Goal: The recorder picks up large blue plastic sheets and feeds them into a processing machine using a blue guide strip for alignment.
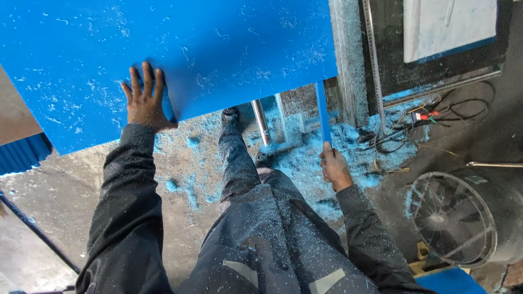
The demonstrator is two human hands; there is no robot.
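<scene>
Blue sheet [218,49]: large flat panel, fills upper left, dusted with pale shavings; near edge overhangs the floor. Floor [185,179]: grey concrete, strewn with blue swarf, thickest under the sheet's right corner. Fan [452,218]: round caged unit, lower right, apart from both hands. Board [449,24]: pale, upper right, on a dark surface. Steel rule [373,60]: long, beside the sheet's right edge. Wires [430,128]: tangle on the floor, right. Strip [323,111]: narrow blue offcut, appears already severed from the sheet's right edge; hangs down from the corner, not yet cleared away. Left hand [144,100]: flat on the sheet near its front edge, fingers spread, pressing. Right hand [335,169]: fingers closed around the strip's lower end.
</scene>
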